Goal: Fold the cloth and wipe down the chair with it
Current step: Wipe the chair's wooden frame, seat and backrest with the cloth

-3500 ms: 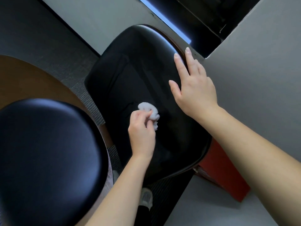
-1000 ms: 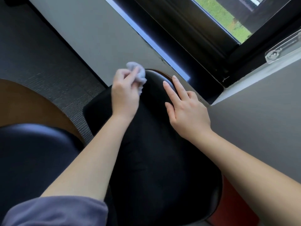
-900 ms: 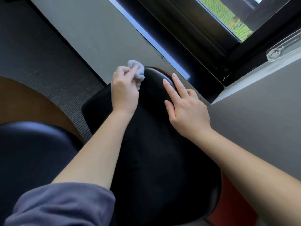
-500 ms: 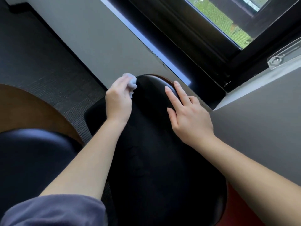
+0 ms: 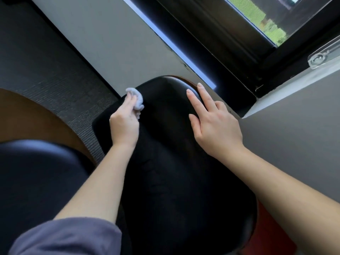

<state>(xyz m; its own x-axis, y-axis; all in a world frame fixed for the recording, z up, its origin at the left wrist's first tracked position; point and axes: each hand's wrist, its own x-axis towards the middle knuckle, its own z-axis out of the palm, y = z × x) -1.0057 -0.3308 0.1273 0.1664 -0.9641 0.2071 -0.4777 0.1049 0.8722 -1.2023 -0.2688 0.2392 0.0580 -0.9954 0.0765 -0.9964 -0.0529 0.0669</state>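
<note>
- Grey carpet (image 5: 46, 67) is lying under a black padded chair (image 5: 174, 181), seen from above.
- Nearest, a purple sleeve (image 5: 64, 236) is covering the left arm.
- Farther on, the left hand (image 5: 125, 126) is pinching a small bunched pale cloth (image 5: 137, 97) against the chair's far left edge.
- The right hand (image 5: 215, 129) is resting flat on the chair's far right side, fingers straight.
- Beyond, a grey wall (image 5: 110, 43) is meeting a dark-framed window (image 5: 257, 24).

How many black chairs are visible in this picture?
2. The middle chair is under the left hand and the right hand; the second chair is at lower left, partly out of frame. Others may be hidden.
</note>
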